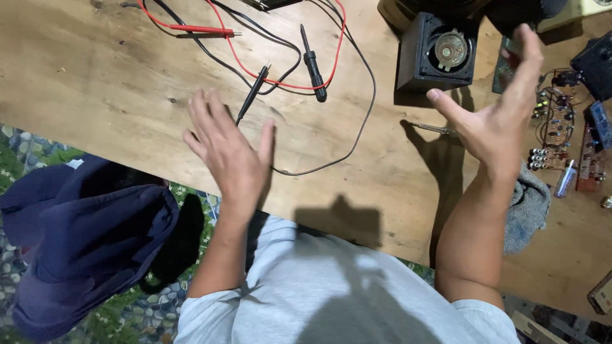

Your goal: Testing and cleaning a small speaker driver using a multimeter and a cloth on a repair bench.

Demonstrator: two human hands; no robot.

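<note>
Two bare hands hover spread and empty above a scuffed wooden table (pixel 95 70). Just beyond the left hand (pixel 226 150), whose fingers are splayed, lies a slim black probe (pixel 253 92) on its thin lead. The right hand (pixel 500 114) is held edge-on, open; beyond its thumb sits a boxy black speaker (pixel 437 54), and beneath its palm a small metal screwdriver (pixel 433 129). Right of it lie bare circuit boards (pixel 564 127).

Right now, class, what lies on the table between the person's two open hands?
In the head view, between the left hand and right hand, a thin black wire curves across the wooden table; a small metal screwdriver shaft lies near the right hand.
</note>
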